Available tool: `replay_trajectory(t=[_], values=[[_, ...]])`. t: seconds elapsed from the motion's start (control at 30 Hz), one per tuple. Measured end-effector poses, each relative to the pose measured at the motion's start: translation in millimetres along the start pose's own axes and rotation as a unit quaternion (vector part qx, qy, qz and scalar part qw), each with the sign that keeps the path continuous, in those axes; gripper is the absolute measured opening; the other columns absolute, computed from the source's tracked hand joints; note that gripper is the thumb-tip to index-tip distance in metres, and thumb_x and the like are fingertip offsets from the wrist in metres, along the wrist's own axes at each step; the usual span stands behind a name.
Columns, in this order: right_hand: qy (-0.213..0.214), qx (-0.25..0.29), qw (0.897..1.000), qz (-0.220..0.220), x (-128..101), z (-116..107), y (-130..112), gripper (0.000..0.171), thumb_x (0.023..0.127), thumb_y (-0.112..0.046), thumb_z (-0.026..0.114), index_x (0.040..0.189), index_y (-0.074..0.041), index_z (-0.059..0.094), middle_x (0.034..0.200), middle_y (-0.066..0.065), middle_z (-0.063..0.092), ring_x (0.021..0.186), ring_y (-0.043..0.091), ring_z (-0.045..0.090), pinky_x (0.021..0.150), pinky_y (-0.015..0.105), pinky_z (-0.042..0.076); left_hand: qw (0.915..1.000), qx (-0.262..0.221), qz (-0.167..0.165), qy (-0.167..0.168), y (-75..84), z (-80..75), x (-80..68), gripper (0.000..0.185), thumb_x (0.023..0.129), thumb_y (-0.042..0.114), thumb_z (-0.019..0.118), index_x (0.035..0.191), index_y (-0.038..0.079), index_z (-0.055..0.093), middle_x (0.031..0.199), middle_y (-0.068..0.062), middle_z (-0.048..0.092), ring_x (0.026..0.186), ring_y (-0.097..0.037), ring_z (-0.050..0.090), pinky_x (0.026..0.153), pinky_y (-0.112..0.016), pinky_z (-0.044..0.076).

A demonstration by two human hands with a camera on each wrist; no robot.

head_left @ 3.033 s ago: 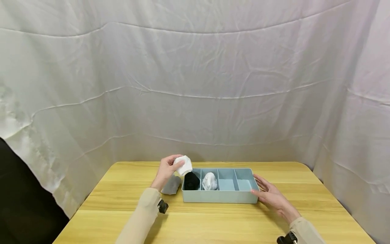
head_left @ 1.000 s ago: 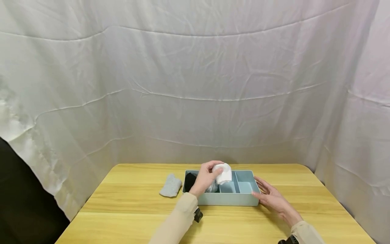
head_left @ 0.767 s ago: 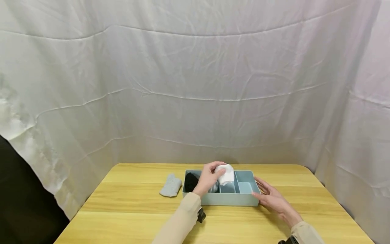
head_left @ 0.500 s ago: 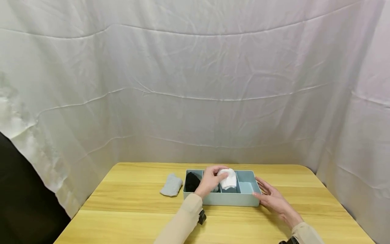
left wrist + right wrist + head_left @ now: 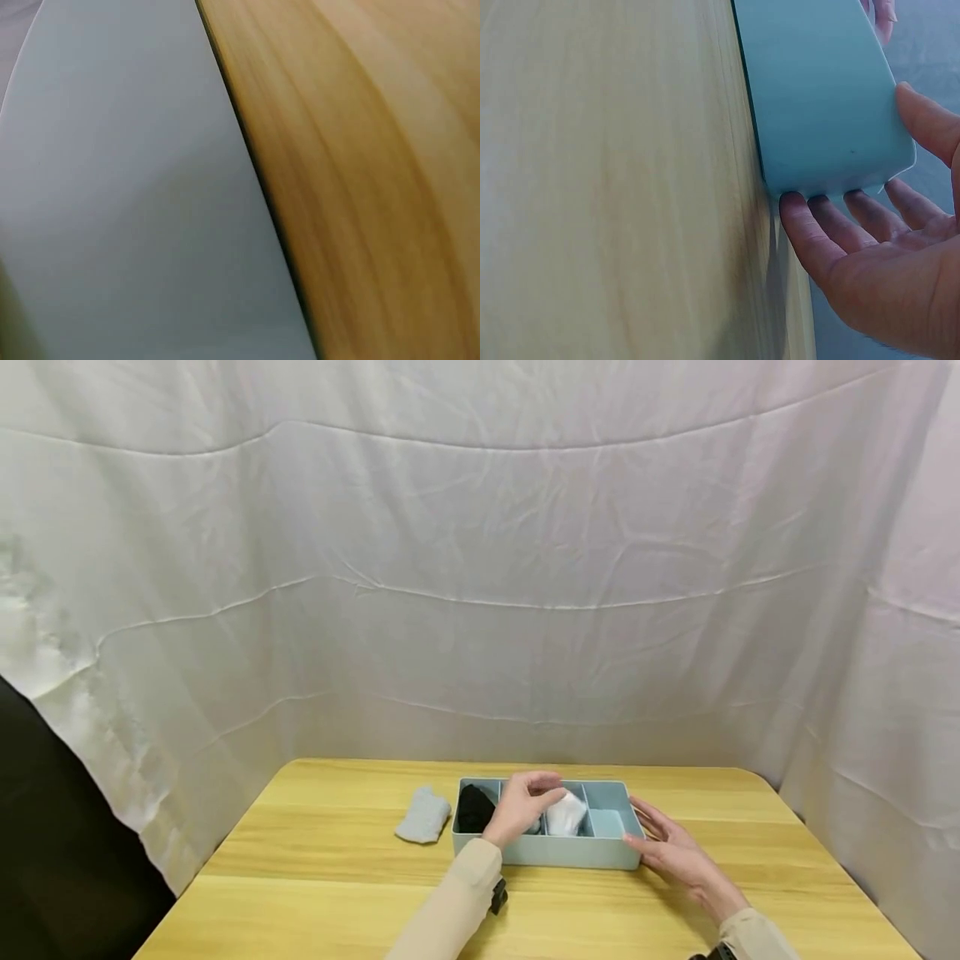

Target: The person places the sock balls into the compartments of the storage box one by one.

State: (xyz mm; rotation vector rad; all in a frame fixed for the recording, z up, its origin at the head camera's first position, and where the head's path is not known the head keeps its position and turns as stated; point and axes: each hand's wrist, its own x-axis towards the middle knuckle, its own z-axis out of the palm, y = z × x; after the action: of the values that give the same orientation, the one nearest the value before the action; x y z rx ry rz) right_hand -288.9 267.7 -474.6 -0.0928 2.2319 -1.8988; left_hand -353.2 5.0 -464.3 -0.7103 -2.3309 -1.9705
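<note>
A pale blue divided box (image 5: 547, 852) stands on the table, its four-sided wall filling much of the left wrist view. My left hand (image 5: 521, 806) hovers over its middle, thumb and fingertips apart, just above a balled white sock (image 5: 567, 814) in the third compartment from the left. A balled black sock (image 5: 474, 810) sits in the leftmost compartment. Mostly hidden behind my left hand is another whitish sock (image 5: 533, 827) in the second. My right hand (image 5: 885, 247) holds the box's right end, thumb at the rim and fingertips against the end wall.
A folded grey sock (image 5: 423, 816) lies on the wooden table (image 5: 315, 860) just left of the box. The rightmost compartment (image 5: 609, 818) shows its bare floor. Pale curtains (image 5: 525, 568) hang behind and beside the table, with a dark shape (image 5: 60, 843) at the left.
My left hand has carried the white sock right from beside the black sock, lowered it into the third compartment and let it go. My right hand keeps hold of the box end.
</note>
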Motion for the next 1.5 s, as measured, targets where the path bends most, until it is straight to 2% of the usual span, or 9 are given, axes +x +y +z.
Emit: replay_trajectory(t=[0.13, 0.27, 0.47, 0.67, 0.8, 0.9, 1.1, 1.33, 1.5], values=[[-0.001, 0.001, 1.000, 0.001, -1.4, -0.5, 0.8, 0.079, 0.096, -0.015, 0.063, 0.158, -0.011, 0.015, 0.162, 0.026, 0.007, 0.145, 0.048, 0.018, 0.110, 0.054, 0.035, 0.9999, 0.004, -0.013, 0.005, -0.6, 0.7, -2.2, 0.028, 0.095, 0.018, 0.066, 0.122, 0.013, 0.068, 0.119, -0.014, 0.069, 0.101, -0.014, 0.066, 0.086, -0.024, 0.054], [-0.003, -0.003, 1.000, 0.002, -0.8, -1.9, -0.6, 0.080, 0.096, -0.016, 0.064, 0.158, -0.012, 0.014, 0.162, 0.026, 0.006, 0.145, 0.048, 0.017, 0.111, 0.055, 0.034, 0.9996, 0.006, -0.014, 0.022, 0.2, 1.1, -0.8, 0.024, 0.095, 0.017, 0.065, 0.118, 0.014, 0.070, 0.115, -0.009, 0.071, 0.099, -0.011, 0.065, 0.085, -0.024, 0.053], [-0.006, -0.011, 1.000, 0.004, -0.8, -2.2, -1.0, 0.080, 0.096, -0.018, 0.064, 0.158, -0.013, 0.014, 0.162, 0.025, 0.006, 0.146, 0.047, 0.015, 0.111, 0.055, 0.033, 0.9989, 0.012, 0.022, 0.040, 5.0, -1.2, -2.2, 0.018, 0.096, 0.019, 0.064, 0.112, 0.017, 0.073, 0.109, -0.003, 0.073, 0.095, -0.009, 0.065, 0.082, -0.023, 0.053], [-0.005, -0.015, 1.000, 0.007, -3.0, -0.8, -0.5, 0.079, 0.096, -0.018, 0.064, 0.158, -0.014, 0.015, 0.163, 0.024, 0.006, 0.148, 0.044, 0.013, 0.112, 0.057, 0.032, 0.9985, 0.005, 0.042, 0.036, 5.6, -9.1, -6.2, 0.016, 0.097, 0.015, 0.062, 0.107, 0.016, 0.074, 0.104, -0.012, 0.074, 0.095, -0.023, 0.070, 0.079, -0.024, 0.054], [-0.006, -0.010, 1.000, 0.004, -2.8, -1.7, -2.2, 0.079, 0.096, -0.017, 0.063, 0.158, -0.013, 0.015, 0.163, 0.024, 0.006, 0.148, 0.044, 0.012, 0.112, 0.057, 0.032, 0.9978, -0.008, 0.043, 0.051, 4.6, -18.2, -7.0, 0.016, 0.097, 0.013, 0.062, 0.107, 0.013, 0.074, 0.101, -0.017, 0.074, 0.094, -0.032, 0.070, 0.078, -0.037, 0.057], [-0.008, -0.011, 1.000, 0.003, -2.2, -2.5, -2.3, 0.079, 0.096, -0.017, 0.063, 0.158, -0.013, 0.015, 0.163, 0.024, 0.006, 0.148, 0.044, 0.012, 0.112, 0.057, 0.031, 0.9972, -0.007, 0.042, 0.061, 4.0, -26.0, -8.6, 0.015, 0.096, 0.014, 0.063, 0.106, 0.013, 0.074, 0.099, -0.019, 0.073, 0.091, -0.033, 0.069, 0.076, -0.042, 0.057], [-0.004, -0.011, 1.000, 0.008, -0.7, -2.6, 1.2, 0.079, 0.095, -0.017, 0.064, 0.158, -0.013, 0.016, 0.162, 0.024, 0.007, 0.148, 0.044, 0.013, 0.111, 0.056, 0.034, 0.9969, -0.014, 0.042, 0.064, 2.4, -42.9, -14.8, 0.015, 0.095, 0.012, 0.064, 0.106, 0.010, 0.074, 0.100, -0.026, 0.071, 0.088, -0.032, 0.069, 0.073, -0.036, 0.058], [-0.003, -0.004, 1.000, 0.003, 0.5, -2.5, 2.4, 0.079, 0.095, -0.016, 0.065, 0.158, -0.012, 0.016, 0.162, 0.025, 0.007, 0.147, 0.045, 0.013, 0.111, 0.056, 0.033, 0.9958, -0.042, 0.036, 0.073, -2.9, -64.8, -17.6, 0.016, 0.095, 0.008, 0.064, 0.107, 0.001, 0.072, 0.101, -0.031, 0.070, 0.092, -0.049, 0.065, 0.074, -0.046, 0.057], [-0.005, -0.004, 1.000, 0.005, 2.0, -2.4, 2.7, 0.079, 0.095, -0.016, 0.064, 0.158, -0.012, 0.016, 0.162, 0.026, 0.006, 0.147, 0.045, 0.013, 0.111, 0.056, 0.033, 0.9941, -0.054, 0.029, 0.090, -6.8, -78.7, -20.4, 0.015, 0.094, 0.003, 0.064, 0.105, -0.003, 0.071, 0.100, -0.034, 0.068, 0.086, -0.041, 0.068, 0.070, -0.033, 0.058]])
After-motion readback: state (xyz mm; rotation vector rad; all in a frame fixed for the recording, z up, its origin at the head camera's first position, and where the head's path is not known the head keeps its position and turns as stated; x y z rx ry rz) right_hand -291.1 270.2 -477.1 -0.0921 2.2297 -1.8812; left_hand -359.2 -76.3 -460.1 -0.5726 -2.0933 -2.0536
